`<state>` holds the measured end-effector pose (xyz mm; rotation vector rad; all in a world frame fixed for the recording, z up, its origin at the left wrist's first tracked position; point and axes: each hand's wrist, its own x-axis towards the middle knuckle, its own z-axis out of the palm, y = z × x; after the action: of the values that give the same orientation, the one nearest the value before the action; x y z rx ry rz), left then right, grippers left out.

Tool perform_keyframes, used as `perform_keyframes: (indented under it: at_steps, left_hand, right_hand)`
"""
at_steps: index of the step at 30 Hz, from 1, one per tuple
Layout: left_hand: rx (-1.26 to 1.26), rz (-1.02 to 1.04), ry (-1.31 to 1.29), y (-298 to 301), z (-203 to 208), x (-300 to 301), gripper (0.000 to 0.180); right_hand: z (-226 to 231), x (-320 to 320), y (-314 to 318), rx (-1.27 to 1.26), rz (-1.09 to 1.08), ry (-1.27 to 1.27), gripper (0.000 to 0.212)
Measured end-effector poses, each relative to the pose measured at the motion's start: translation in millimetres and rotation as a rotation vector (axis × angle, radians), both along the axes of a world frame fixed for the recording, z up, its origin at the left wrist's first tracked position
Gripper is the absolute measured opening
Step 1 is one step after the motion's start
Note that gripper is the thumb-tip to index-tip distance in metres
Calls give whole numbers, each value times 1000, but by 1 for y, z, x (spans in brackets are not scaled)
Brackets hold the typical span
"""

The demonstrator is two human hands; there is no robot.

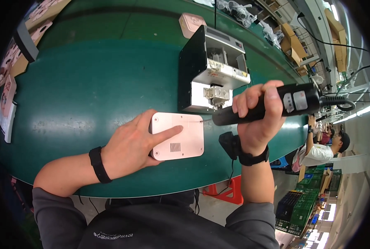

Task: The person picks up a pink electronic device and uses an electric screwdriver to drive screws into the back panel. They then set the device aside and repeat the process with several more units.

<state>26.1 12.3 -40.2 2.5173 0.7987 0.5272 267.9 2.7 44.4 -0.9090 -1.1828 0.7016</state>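
The pale pink plastic casing (191, 141) is a flat, smooth rectangle with rounded corners, round recesses at those corners and a block of dark, narrow vent slots near its lower edge. It sits over the green counter (89, 79), just nearer the person than the screw feeder (192, 68). The left hand (130, 139) clasps its left side, index finger stretched across the face; the right hand (259, 110) is wrapped around a black electric screwdriver (230, 115), its thin bit over the upper right corner.

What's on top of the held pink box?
The left hand rests its index finger on the pink box, near vent slots; a black driver extends its bit over one corner. The surface under the finger is hidden.
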Motion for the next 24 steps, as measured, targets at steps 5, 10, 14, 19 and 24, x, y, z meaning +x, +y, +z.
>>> perform_keyframes:
  at_steps: [5, 10, 14, 19, 24]
  left_hand:
    - [27, -10, -13, 0, 0, 0, 80]
    - [-43, -41, 27, 1, 5, 4, 83]
    - [-63, -69, -8, -1, 13, 15, 79]
    - [-61, -95, -34, 3, 10, 28, 76]
    - [-71, -84, -23, 2, 5, 30, 76]
  right_hand:
    - [-1, -1, -2, 9, -28, -5, 15]
    - [15, 8, -7, 37, -81, 40, 15]
    - [41, 18, -1, 148, -72, 55, 15]
    - [39, 16, 16, 140, -149, -18, 17]
    - [36, 19, 16, -25, -84, -3, 19]
